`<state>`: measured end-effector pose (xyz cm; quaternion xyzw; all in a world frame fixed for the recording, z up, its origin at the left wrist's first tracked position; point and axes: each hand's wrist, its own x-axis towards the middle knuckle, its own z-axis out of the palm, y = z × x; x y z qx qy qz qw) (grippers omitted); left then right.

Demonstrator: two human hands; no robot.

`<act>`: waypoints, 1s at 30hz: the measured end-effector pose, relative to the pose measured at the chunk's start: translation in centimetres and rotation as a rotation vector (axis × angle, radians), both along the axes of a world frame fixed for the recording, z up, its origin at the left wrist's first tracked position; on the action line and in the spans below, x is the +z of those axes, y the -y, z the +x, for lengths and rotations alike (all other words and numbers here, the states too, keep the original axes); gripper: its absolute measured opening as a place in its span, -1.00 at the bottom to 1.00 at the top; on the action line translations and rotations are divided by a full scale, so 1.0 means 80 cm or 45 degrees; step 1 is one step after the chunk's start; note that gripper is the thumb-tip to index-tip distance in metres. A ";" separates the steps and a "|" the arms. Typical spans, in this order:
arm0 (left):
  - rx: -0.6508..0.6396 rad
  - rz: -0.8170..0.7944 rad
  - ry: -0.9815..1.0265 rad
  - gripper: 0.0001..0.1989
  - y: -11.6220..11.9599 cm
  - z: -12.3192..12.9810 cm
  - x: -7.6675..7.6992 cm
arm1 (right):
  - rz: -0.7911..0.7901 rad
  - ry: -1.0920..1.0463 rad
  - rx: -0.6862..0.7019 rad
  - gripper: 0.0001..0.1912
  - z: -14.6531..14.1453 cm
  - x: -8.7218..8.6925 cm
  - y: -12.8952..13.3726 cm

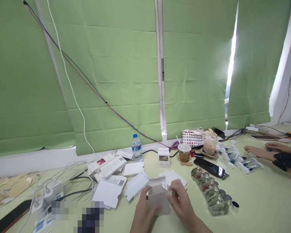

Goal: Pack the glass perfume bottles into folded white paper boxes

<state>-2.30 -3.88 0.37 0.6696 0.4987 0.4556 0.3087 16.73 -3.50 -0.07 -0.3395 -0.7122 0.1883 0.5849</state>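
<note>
A small white cardboard box (pixel 159 202) stands open at the top in front of me, its flaps raised. My left hand (pixel 145 208) grips it from the left, with the thumb across its front face. At the right edge, my right hand (pixel 181 202) has its fingers curled against the box beside a printed flap (pixel 164 186). Whether the fingertips pinch that flap is hard to make out. Flat white cartons (pixel 136 185) lie just behind and left of the box, and more folded white card (pixel 176 178) lies behind my right hand.
To the left lie stacked cartons (pixel 108 193), tangled cables and power plugs (pixel 53 189). Behind stand a water bottle (pixel 136 147), a closed white box (pixel 164 158) and drink cups (pixel 184 153). Rightward are a black phone (pixel 210 167), packed round clear containers (pixel 210 192) and another person's hands (pixel 259 152).
</note>
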 end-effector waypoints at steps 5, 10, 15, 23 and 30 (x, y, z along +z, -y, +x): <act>-0.076 0.072 -0.092 -0.45 -0.001 -0.007 -0.011 | 0.225 0.409 -0.186 -0.71 -0.005 -0.001 0.007; -0.055 0.071 -0.101 -0.37 -0.005 -0.009 -0.021 | -0.163 0.094 -0.148 -0.76 -0.012 0.006 0.001; -0.031 0.054 -0.002 -0.22 -0.011 -0.001 -0.033 | -0.699 -0.322 0.132 -0.51 -0.020 0.006 -0.010; 0.074 0.096 0.110 -0.18 -0.012 0.004 -0.031 | -0.778 0.019 -0.069 -0.37 0.017 0.018 -0.039; 0.179 0.070 0.145 -0.19 -0.013 -0.007 -0.014 | -0.730 0.794 -0.558 -0.77 0.046 0.032 -0.081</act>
